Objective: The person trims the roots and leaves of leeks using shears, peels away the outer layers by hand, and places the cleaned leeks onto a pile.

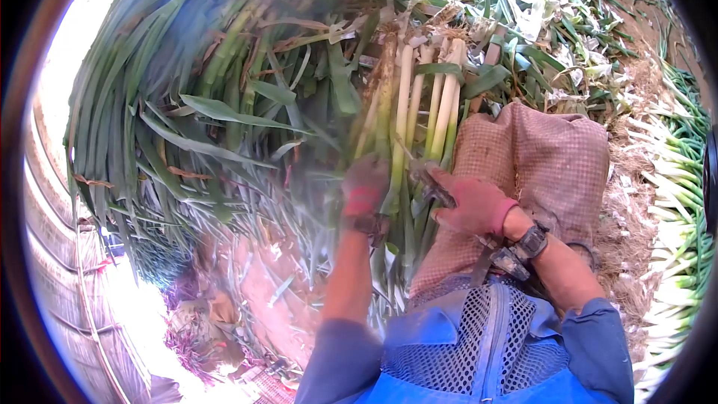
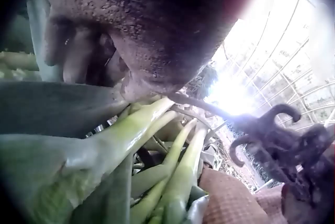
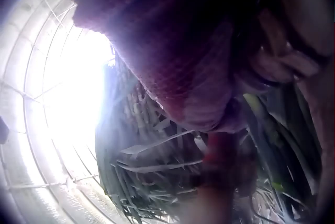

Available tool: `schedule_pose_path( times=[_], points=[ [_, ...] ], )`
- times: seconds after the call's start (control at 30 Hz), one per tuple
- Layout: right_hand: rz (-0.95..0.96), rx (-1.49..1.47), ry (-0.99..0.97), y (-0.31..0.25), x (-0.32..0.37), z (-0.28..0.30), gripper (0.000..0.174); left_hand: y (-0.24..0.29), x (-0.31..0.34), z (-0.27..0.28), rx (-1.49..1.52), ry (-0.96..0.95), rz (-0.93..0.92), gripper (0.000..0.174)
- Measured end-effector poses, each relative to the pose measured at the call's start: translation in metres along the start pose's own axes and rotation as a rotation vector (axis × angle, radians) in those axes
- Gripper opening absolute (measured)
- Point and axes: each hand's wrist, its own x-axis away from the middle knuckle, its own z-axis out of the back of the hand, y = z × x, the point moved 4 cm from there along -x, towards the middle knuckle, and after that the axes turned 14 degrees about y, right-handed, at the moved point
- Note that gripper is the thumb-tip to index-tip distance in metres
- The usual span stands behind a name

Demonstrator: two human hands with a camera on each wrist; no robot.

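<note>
Several leeks (image 1: 404,97) with pale shafts and roots lie side by side in front of the person, roots pointing away. My gloved left hand (image 1: 366,183) is over the green part of the leeks; in the left wrist view its fingers (image 2: 78,51) are bent and the thumb side pinches a leek (image 2: 141,119). The gloved right hand (image 1: 475,198) grips a dark-handled tool (image 1: 440,185) whose thin metal shaft points at the leeks beside the left hand. In the left wrist view the tool's shaft (image 2: 201,104) reaches close to the left thumb. The right wrist view mostly shows the glove (image 3: 172,62).
A tall heap of leeks (image 1: 149,105) fills the left side. Checked cloth (image 1: 538,157) covers the person's legs. Stripped leaves and scraps (image 1: 538,15) are strewn at the back right. A row of cleaned leeks (image 1: 666,254) runs along the right edge, past loose root trimmings (image 1: 628,247).
</note>
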Motion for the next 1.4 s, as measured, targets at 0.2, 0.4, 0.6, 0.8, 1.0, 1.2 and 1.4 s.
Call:
schedule_pose_path(
  times=[0.2, 0.4, 0.6, 0.8, 1.0, 1.2, 1.4],
  points=[
    [-0.031, 0.028, -0.137, -0.016, -0.009, -0.005, 0.085, -0.01, 0.007, -0.017, 0.066, 0.03, 0.045, 0.045],
    [-0.044, -0.014, 0.098, -0.013, -0.069, 0.01, 0.08, -0.006, 0.008, -0.013, 0.083, 0.052, 0.094, 0.047],
    [-0.107, 0.058, 0.204, -0.012, -0.124, 0.04, 0.079, -0.026, -0.014, -0.044, 0.08, -0.094, 0.126, 0.049],
    [-0.088, 0.086, 0.294, -0.002, -0.154, 0.049, 0.082, -0.03, -0.023, -0.04, 0.23, -0.097, 0.082, 0.052],
    [-0.13, -0.029, 0.25, 0.022, -0.142, 0.045, 0.084, -0.08, -0.05, -0.083, 0.443, -0.355, -0.215, 0.047],
    [-0.133, -0.13, 0.205, 0.023, -0.09, 0.042, 0.084, -0.058, -0.011, -0.066, 0.798, -0.38, 0.231, 0.039],
    [0.152, -0.081, 0.402, 0.056, -0.037, 0.013, 0.079, -0.044, -0.016, -0.038, 0.752, -0.291, 0.115, 0.05]
  ],
)
